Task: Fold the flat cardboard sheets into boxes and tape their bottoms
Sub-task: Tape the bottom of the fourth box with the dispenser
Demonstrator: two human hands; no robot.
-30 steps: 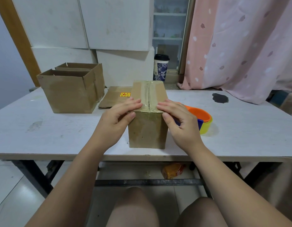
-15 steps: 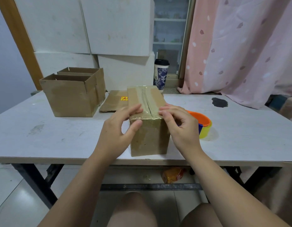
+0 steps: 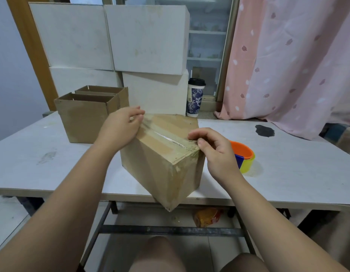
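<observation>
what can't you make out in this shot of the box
Head view only:
Underside of the box: turned away from the camera.
Near side of the tape roll: behind the right hand.
Far tape end: under the left hand.
Cup lettering: too small.

place: home packing room | cues: pink curtain [image 3: 288, 65], stacked white cartons [image 3: 146, 40], glass-door cabinet [image 3: 206, 46], takeaway cup [image 3: 195, 99]

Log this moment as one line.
cardboard box: taped seam up, corner past table edge | left hand: grips far end | right hand: pinches near end
</observation>
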